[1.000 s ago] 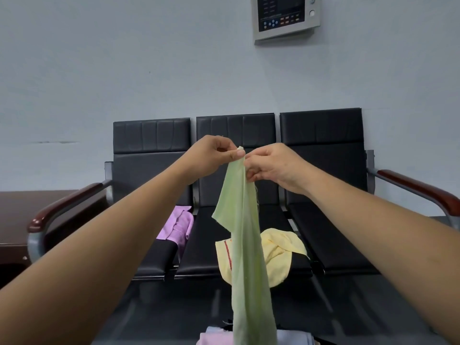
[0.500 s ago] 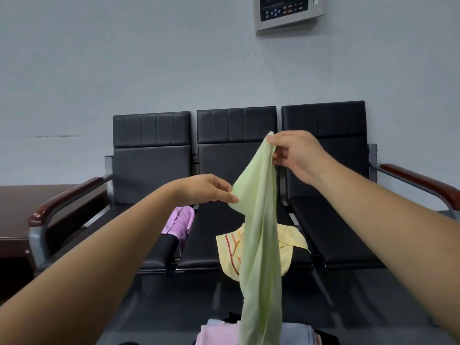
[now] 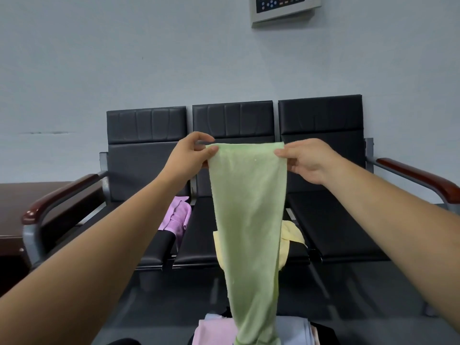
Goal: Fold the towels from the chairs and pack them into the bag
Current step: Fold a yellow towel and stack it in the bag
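Both arms reach forward from the lower corners of the frame to its middle, forearms bare and hands level with each other. The left hand (image 3: 193, 151) pinches the top left corner of the green towel (image 3: 249, 207) between thumb and curled fingers. The right hand (image 3: 306, 160) pinches the top right corner in the same way, knuckles toward the camera. The two hands are apart, so the towel's top edge is stretched flat and runs left to right. The one green towel hangs in the middle of the frame in front of the chairs (image 3: 146, 155). Its long axis is vertical, and it narrows downward to the bottom edge of the frame. There are three black seats in a row against the wall, with two wooden armrests, one at each end. One purple towel (image 3: 176, 215) lies crumpled on the left seat. One yellow towel (image 3: 291, 231) lies on the front of the middle seat, partly hidden behind the green one. At the bottom centre lie two folded cloths, one pink (image 3: 214, 332) and one pale blue (image 3: 293, 329), and the green towel's lower end hangs in front of them. A panel (image 3: 283, 7) is on the wall at the upper right.
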`<action>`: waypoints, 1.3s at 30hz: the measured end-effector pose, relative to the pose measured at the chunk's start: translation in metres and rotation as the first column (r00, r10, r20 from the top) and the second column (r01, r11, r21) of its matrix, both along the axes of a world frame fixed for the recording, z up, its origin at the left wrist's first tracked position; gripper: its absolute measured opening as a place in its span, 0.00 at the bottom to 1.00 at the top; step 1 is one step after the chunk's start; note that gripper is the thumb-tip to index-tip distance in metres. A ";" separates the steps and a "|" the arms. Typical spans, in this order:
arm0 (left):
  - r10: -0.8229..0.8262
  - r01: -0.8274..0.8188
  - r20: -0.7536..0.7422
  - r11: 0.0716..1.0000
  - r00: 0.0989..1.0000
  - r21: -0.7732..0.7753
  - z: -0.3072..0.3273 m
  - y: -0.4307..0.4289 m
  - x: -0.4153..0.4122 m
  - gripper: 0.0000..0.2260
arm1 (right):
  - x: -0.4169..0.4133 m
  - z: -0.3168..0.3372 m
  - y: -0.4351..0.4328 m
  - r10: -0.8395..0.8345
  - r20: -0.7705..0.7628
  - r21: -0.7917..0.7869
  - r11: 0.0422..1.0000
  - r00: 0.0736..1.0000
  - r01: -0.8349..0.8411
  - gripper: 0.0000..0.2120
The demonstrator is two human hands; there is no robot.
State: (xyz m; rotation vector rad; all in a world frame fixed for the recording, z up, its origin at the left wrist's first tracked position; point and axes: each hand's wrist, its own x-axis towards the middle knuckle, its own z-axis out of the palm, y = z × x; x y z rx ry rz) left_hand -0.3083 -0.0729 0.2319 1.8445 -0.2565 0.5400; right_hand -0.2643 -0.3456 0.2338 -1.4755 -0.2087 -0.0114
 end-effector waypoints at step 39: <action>-0.669 0.425 -0.262 0.677 0.695 -0.602 -0.125 -0.048 -0.005 0.25 | 0.021 -0.084 0.020 0.019 -0.469 -0.025 0.999 0.883 -0.035 0.08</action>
